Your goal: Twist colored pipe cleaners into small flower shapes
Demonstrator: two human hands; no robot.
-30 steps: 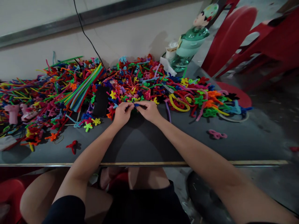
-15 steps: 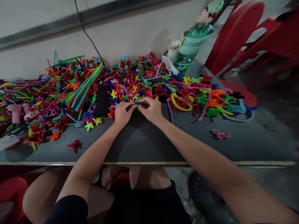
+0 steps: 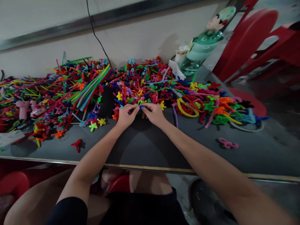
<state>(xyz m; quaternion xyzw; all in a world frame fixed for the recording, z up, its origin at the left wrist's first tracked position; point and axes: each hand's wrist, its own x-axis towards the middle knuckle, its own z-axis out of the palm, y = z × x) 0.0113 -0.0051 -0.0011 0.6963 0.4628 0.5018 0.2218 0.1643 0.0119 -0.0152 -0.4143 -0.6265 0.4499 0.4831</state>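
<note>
Between my fingertips is a small blue pipe cleaner piece (image 3: 141, 106), partly hidden by the fingers. My left hand (image 3: 127, 116) pinches it from the left, and my right hand (image 3: 154, 115) pinches it from the right. Both hands are closed, held just above the front of a heap of colourful pipe cleaner shapes (image 3: 140, 84). A black phone (image 3: 107, 102) lies left of my left hand. To the right of my right hand are yellow-handled scissors (image 3: 186, 107) and a purple pipe cleaner (image 3: 175, 116).
A bundle of straight pipe cleaners (image 3: 92, 87) rests on the heap. Loose on the dark table (image 3: 140, 150) are a red piece (image 3: 77, 144) and a pink piece (image 3: 228, 143). A green figure-shaped bottle (image 3: 201, 47) stands at the back right, near red chairs (image 3: 248, 40).
The whole view has shifted slightly, so things sit a little farther right and lower. My hands keep their pinch on the blue piece, which shows a bit more now.
</note>
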